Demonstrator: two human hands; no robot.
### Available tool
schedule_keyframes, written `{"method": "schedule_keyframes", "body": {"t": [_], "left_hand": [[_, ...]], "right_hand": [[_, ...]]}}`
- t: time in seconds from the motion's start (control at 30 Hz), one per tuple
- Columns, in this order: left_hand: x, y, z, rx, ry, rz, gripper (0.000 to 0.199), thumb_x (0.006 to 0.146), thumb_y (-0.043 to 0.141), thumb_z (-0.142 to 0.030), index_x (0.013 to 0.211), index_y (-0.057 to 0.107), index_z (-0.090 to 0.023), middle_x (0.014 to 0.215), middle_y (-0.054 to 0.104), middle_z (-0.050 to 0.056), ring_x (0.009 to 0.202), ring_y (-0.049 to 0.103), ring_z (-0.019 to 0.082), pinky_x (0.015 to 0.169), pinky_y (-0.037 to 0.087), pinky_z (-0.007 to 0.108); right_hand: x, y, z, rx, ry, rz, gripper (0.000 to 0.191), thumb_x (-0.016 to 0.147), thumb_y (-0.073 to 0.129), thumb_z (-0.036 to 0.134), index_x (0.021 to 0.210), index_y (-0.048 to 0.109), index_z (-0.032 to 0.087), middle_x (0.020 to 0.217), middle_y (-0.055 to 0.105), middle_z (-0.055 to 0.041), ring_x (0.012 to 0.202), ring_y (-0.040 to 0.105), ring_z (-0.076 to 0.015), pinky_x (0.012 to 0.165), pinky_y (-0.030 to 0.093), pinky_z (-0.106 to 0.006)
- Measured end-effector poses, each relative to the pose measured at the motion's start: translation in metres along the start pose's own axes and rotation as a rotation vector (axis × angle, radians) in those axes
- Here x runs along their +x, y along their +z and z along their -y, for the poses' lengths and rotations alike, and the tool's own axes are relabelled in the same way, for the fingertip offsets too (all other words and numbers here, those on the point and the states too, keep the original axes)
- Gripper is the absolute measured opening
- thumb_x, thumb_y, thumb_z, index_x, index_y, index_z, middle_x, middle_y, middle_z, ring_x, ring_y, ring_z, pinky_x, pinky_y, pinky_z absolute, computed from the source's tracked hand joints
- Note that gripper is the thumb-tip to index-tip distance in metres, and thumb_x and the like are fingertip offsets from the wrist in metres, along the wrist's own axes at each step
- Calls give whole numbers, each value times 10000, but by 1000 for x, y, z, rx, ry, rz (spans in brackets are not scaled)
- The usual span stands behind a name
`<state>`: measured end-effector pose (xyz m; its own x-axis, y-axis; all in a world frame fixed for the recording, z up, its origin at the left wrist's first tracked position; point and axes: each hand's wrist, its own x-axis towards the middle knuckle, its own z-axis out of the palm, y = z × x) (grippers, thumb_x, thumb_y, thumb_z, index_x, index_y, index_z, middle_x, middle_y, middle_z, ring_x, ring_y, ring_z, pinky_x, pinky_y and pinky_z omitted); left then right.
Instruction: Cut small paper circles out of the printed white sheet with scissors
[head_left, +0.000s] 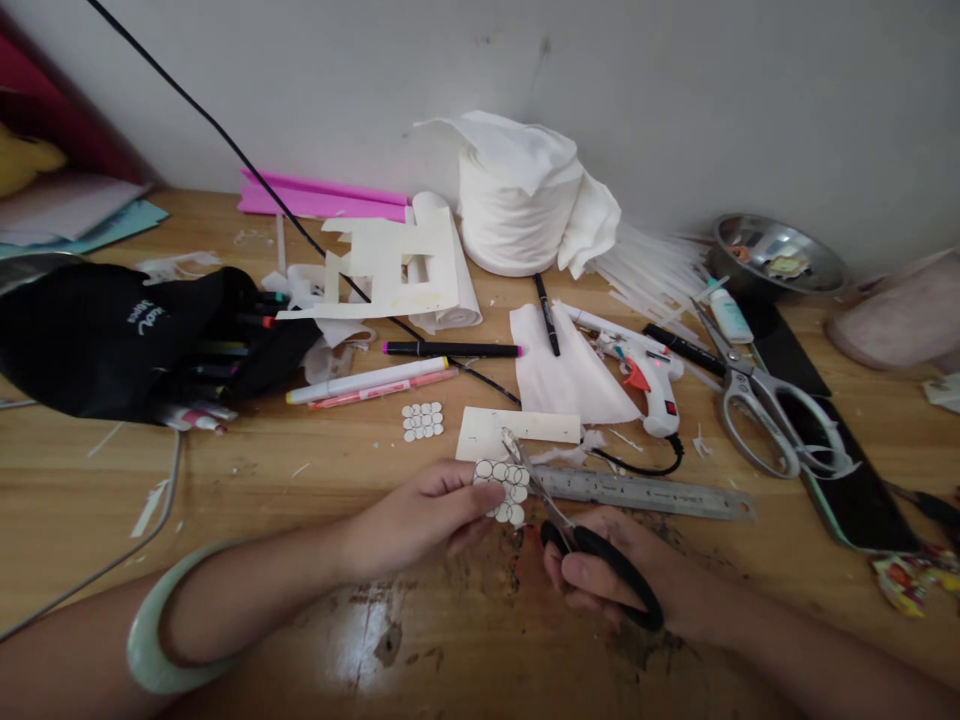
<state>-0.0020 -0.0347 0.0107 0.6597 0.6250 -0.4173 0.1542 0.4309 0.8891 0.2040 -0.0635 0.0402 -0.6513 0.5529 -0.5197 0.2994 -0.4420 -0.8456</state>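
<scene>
Between the thumb and fingers of my left hand (427,510) is a small white paper cutout (510,492) with rows of black-outlined circles and a scalloped edge. My right hand (622,565) grips black-handled scissors (551,505), their blades slightly apart at the cutout's upper right edge. A similar cutout of circles (423,421) lies flat on the wooden table to the left. Just beyond the blades rest a cream paper strip (547,427) and a steel ruler (645,491).
A hot glue gun (654,385) and large grey scissors (765,400) lie at right, beside a dark phone (862,490). Several markers (450,349) and a black pen case (135,340) are at left. A white tissue roll (517,210) and a metal bowl (780,250) stand near the wall.
</scene>
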Motion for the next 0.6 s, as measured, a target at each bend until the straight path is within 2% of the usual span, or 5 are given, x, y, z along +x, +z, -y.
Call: {"method": "schedule_keyframes", "body": {"t": [0.2, 0.4, 0.6], "left_hand": [[0, 0, -1, -26, 1, -36, 353, 773, 447, -440, 529, 411, -187, 468, 394, -55, 430, 327, 81, 452, 271, 223], [0, 0, 0, -62, 19, -60, 381, 786, 446, -440, 506, 406, -185, 458, 387, -54, 427, 318, 77, 445, 259, 222], [0, 0, 0, -86, 16, -69, 385, 783, 469, -430, 496, 407, -182, 439, 384, -59, 411, 318, 73, 448, 272, 223]], "right_hand": [[0, -3, -6, -16, -12, 20, 332, 805, 463, 451, 636, 395, 174, 537, 335, 59, 464, 280, -60, 424, 225, -205], [0, -1, -4, 16, 37, 3, 320, 783, 504, 417, 612, 374, 179, 536, 330, 56, 464, 270, -57, 415, 206, -206], [-1, -1, -6, -35, 49, 0, 381, 801, 453, 502, 618, 382, 175, 540, 340, 49, 465, 279, -60, 410, 223, -196]]}}
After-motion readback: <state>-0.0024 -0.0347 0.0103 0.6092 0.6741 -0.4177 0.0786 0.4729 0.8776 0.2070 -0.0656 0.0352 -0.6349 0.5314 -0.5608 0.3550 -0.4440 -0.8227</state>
